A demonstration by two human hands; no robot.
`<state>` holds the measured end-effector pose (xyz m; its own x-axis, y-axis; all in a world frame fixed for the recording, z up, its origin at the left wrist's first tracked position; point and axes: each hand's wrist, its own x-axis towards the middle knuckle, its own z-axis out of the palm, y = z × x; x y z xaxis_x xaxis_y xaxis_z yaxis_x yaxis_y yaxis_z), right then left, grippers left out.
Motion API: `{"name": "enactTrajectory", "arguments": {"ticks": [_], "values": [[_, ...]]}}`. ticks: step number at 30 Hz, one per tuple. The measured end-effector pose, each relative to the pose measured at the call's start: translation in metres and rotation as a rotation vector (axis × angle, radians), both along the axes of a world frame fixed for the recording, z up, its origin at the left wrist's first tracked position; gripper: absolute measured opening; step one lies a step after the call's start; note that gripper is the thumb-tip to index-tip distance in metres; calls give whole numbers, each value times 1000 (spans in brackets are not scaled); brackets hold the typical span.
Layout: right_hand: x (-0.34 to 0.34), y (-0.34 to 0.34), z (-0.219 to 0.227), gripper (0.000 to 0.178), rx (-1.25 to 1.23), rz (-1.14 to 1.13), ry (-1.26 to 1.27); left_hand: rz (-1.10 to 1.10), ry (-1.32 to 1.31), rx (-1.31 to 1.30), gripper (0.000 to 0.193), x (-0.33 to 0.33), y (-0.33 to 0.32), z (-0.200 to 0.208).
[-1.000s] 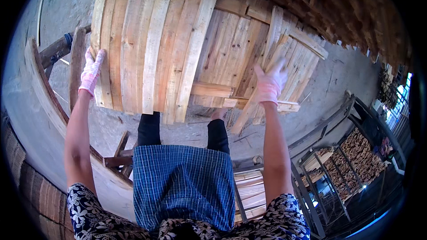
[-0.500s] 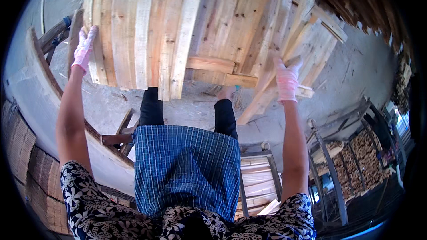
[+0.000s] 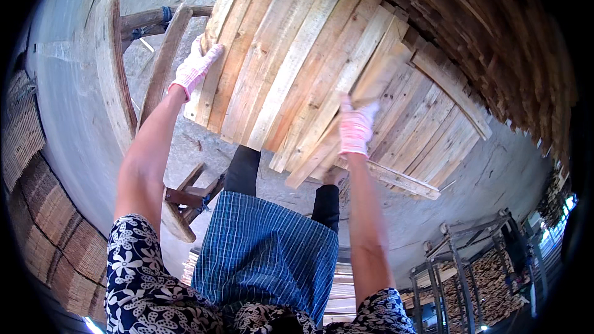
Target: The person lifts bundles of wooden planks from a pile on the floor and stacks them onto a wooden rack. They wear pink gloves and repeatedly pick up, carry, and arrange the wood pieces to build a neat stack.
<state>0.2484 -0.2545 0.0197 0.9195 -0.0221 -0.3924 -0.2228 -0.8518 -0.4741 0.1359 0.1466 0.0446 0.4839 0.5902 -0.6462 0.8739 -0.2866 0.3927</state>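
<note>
Pale wooden planks [image 3: 297, 55] lie side by side in a slanting row before me, their near ends uneven. My left hand [image 3: 197, 69], in a white and pink glove, is closed on the outer edge of the leftmost plank [image 3: 216, 30], thumb on top. At the row's right side my right hand [image 3: 357, 125], gloved alike and somewhat blurred, grips a narrow plank [image 3: 378, 79] that lies at a slant against the others; its fingers are partly hidden. Beyond it, more planks [image 3: 421, 117] lie lower, with a thin strip [image 3: 405, 180] across their near ends.
Wooden trestle legs [image 3: 162, 61] bound with blue ties stand at the left. A dark pile of long wood [image 3: 482, 30] overhangs the far right. Racks of wood [image 3: 476, 284] stand at lower right, stacked slats [image 3: 49, 210] at lower left. My feet are under the planks' near ends.
The loose planks at the right have come leftward against the row with my right hand, uncovering the lower planks. My left hand stays on the row's left edge. The view has turned.
</note>
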Motion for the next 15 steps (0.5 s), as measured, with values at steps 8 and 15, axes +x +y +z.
{"name": "enactTrajectory", "arguments": {"ticks": [8, 15], "values": [[58, -27, 45, 99, -236, 123, 258, 27, -49, -30, 97, -16, -1, 6], [91, -7, -26, 66, 89, -158, 76, 148, 2, -176, 90, -6, -7, 1]]}}
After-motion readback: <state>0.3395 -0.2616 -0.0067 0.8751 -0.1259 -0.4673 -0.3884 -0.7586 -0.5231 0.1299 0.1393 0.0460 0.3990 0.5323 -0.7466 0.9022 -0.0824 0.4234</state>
